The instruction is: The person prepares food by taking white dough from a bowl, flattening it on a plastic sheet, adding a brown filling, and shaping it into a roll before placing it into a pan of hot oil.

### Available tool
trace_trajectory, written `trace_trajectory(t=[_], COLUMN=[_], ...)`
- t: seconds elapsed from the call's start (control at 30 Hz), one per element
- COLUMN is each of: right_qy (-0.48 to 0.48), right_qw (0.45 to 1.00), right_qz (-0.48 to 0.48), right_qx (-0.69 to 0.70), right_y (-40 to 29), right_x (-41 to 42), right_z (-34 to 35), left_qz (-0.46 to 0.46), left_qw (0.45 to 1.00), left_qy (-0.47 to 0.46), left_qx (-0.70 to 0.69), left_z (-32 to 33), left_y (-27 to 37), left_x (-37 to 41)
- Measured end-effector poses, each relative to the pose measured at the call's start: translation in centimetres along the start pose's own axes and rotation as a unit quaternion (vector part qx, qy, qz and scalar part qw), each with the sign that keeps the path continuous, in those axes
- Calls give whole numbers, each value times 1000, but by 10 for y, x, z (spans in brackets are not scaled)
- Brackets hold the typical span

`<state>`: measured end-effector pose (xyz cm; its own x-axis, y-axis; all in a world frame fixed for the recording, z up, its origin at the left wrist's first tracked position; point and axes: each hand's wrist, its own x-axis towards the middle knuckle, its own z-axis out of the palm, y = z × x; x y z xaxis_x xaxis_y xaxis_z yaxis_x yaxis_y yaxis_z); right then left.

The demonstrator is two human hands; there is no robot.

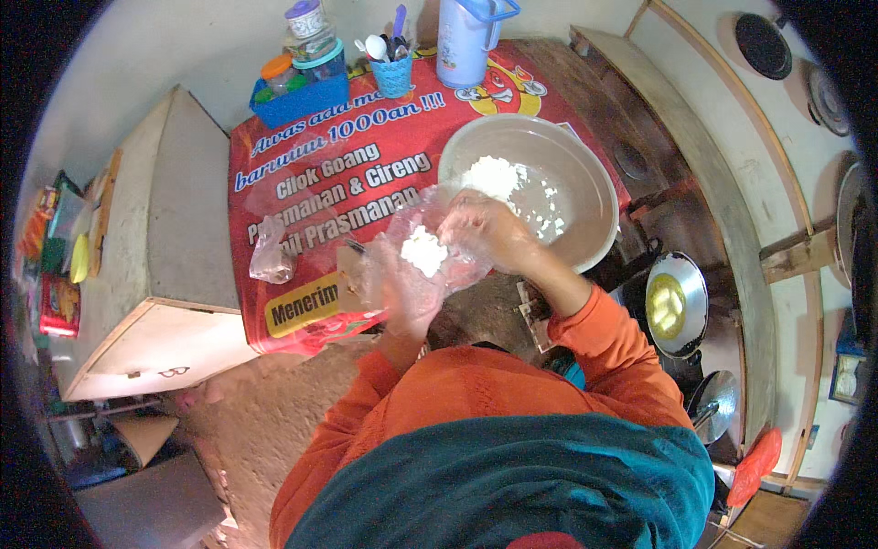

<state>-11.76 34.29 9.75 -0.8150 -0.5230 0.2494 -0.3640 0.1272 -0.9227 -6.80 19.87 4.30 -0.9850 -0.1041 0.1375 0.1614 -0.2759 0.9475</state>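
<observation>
My left hand (416, 291) is under a clear plastic bag or sheet (405, 226) and holds it up in front of me. A clump of white, crumbly food (424, 251) lies on the plastic over the palm. Close by on the right, my right hand (490, 230) has its fingers curled beside the clump, against the plastic. Blur hides whether those fingers grip anything. Just beyond it stands a wide grey basin (583, 185). Inside, a heap of the same white food (494, 176) sits with loose crumbs around it.
A red printed banner (329, 151) covers the table. On it are a crumpled clear bag (272, 264), a blue basket of jars (302, 96), a cup of spoons (393, 75) and a blue pitcher (466, 48). A pan of yellow oil (667, 307) sits at right; a cabinet (164, 240) stands left.
</observation>
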Motion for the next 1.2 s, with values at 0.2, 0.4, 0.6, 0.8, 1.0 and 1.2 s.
trace_trajectory(t=[0.2,0.4,0.6,0.8,1.0,1.2], right_qy=[54,3,107,-56,-64,-44], right_qw=[893,844,873,853,873,841], right_qz=[238,222,198,149,272,416], right_qx=[-378,-488,-433,-496,-399,-345], right_y=[83,221,246,158,118,129], right_x=[4,-33,-25,-41,-33,-29], right_z=[-133,-188,-163,-124,-114,-138], left_qz=[-133,-43,91,81,91,116], left_qw=[907,985,961,968,923,896], left_qy=[9,-72,-28,35,129,63], left_qx=[-400,-152,258,233,351,425], left_z=[-40,-38,-30,-37,-6,-43], left_y=[-43,-40,1,0,20,0], left_x=[1,-3,-9,-10,-6,0])
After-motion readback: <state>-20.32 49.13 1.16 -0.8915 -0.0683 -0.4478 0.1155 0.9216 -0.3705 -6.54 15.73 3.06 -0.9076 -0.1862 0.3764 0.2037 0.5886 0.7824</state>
